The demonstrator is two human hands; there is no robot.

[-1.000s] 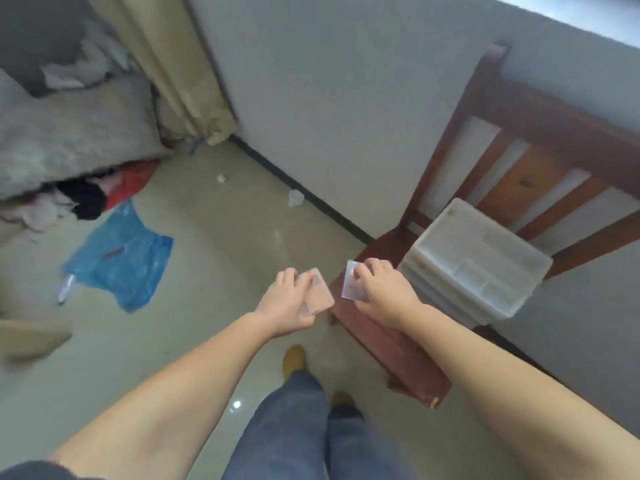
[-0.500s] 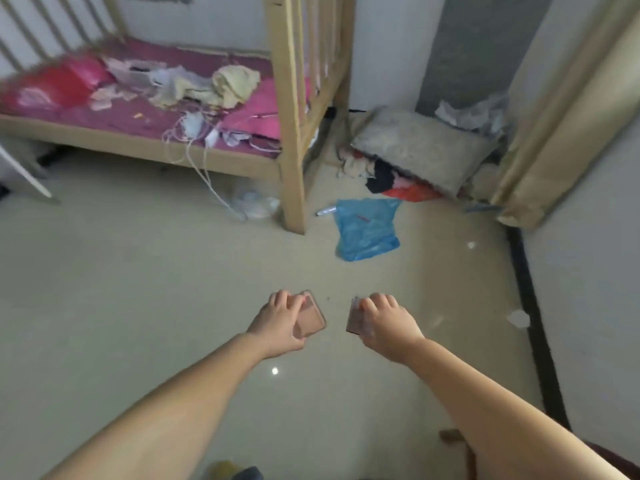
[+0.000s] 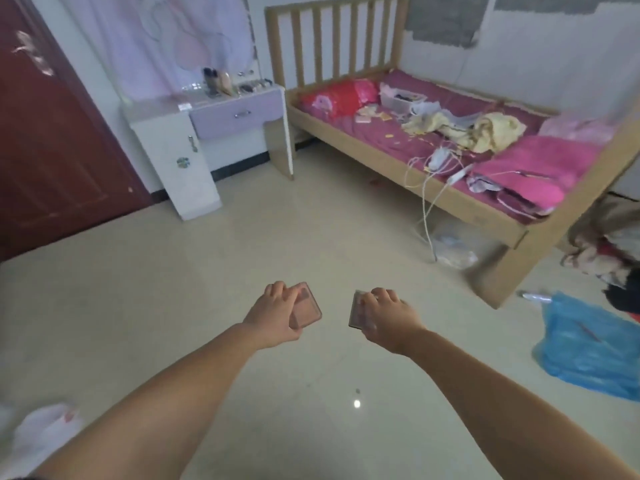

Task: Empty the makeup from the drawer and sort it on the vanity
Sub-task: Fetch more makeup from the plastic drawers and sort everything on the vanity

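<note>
Makeup is in both your grips: your left hand point(image 3: 277, 311) holds a flat, translucent pinkish plastic compact point(image 3: 306, 306), and your right hand point(image 3: 384, 315) pinches a second flat pinkish case point(image 3: 356, 311). A second ago you faced the chair; now the white-and-lilac vanity point(image 3: 207, 116) is ahead, well apart, so you're mid-carry. Its tabletop items are too blurred to identify, and your fingers hide most of the right case.

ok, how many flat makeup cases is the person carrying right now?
2. One flat case is gripped in the left hand, the other case in the right hand, both held over the floor. More could be hidden beneath the fingers.
</note>
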